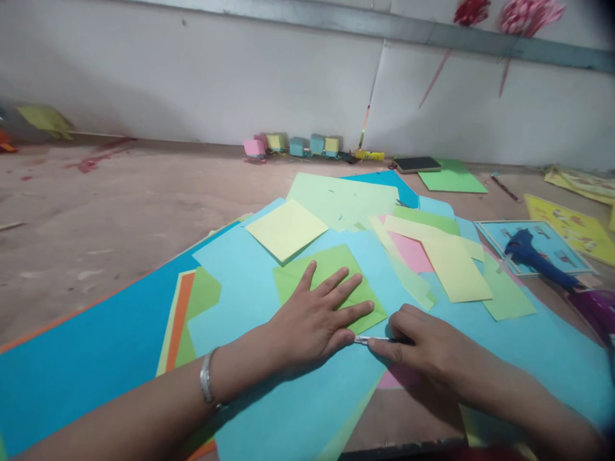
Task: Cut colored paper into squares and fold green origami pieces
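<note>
My left hand (319, 317) lies flat with its fingers spread on a green paper square (353, 275), which rests on light blue sheets (269, 400). A bangle is on that wrist. My right hand (418, 342) is closed around a slim tool (369, 340) with a metal tip and a dark handle, perhaps a craft knife. Its tip lies beside the little finger side of my left hand, near the lower edge of the green square. A pale yellow square (287, 229) lies just beyond my left hand.
Paper offcuts (454, 266) lie at the right, with a blue glue gun (538, 259) on a picture card (567, 256). Farther back are a phone (417, 164), green paper (456, 177) and small paper blocks (296, 146) along the wall. Blue sheets (96, 358) spread left.
</note>
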`<act>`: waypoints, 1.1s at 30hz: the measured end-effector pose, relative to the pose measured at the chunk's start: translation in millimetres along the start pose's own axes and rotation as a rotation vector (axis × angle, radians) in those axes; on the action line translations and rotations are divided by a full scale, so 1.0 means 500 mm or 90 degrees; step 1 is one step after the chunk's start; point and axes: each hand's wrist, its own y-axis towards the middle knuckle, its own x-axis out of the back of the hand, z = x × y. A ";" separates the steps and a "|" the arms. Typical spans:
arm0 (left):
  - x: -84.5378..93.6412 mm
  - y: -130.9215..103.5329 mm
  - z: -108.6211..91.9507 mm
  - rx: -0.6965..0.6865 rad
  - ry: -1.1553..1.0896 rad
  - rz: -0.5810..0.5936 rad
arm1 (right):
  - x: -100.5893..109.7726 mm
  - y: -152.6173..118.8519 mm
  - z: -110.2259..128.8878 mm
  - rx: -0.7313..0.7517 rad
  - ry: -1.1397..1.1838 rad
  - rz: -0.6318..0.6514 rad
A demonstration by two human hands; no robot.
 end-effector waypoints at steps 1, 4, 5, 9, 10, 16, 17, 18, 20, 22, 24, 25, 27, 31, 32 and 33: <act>0.001 0.000 0.000 0.003 -0.003 0.003 | -0.002 0.001 0.002 0.033 -0.019 0.011; 0.004 -0.001 -0.001 0.013 -0.012 0.013 | -0.005 0.005 0.003 0.085 -0.040 0.015; 0.006 -0.002 -0.002 0.012 -0.012 0.011 | -0.006 0.007 0.003 0.085 -0.036 0.010; 0.008 -0.003 -0.005 0.005 0.006 -0.007 | -0.012 0.012 0.010 0.028 0.035 0.056; 0.008 -0.003 -0.005 0.006 0.013 -0.010 | -0.014 0.015 0.016 0.006 0.052 0.067; 0.006 -0.003 -0.005 0.006 0.021 -0.019 | -0.006 0.064 0.097 -0.179 0.050 0.163; 0.005 -0.004 -0.005 0.004 0.018 -0.019 | -0.002 0.076 0.111 -0.226 0.048 0.191; 0.005 -0.004 -0.004 0.002 0.014 -0.019 | 0.003 0.086 0.122 -0.257 0.049 0.223; 0.004 -0.005 -0.004 0.000 0.006 -0.017 | 0.007 0.100 0.135 -0.282 0.043 0.255; 0.006 -0.005 -0.004 0.003 -0.001 -0.015 | -0.002 0.101 0.136 -0.266 0.030 0.238; 0.009 -0.004 -0.006 0.015 -0.005 -0.009 | -0.025 0.093 0.134 -0.197 0.027 0.186; 0.011 -0.003 -0.006 0.020 -0.007 -0.007 | -0.040 0.086 0.134 -0.136 0.029 0.155; 0.012 -0.002 -0.008 0.022 -0.013 -0.004 | -0.067 0.072 0.138 0.024 0.026 0.085; 0.005 -0.001 -0.008 0.024 -0.016 -0.009 | -0.059 0.056 0.131 0.034 0.014 -0.035; 0.002 0.000 -0.007 0.024 -0.014 -0.010 | -0.039 0.054 0.119 -0.046 0.023 -0.063; -0.001 0.000 -0.005 0.014 -0.013 -0.021 | -0.013 0.051 0.103 -0.123 0.032 -0.084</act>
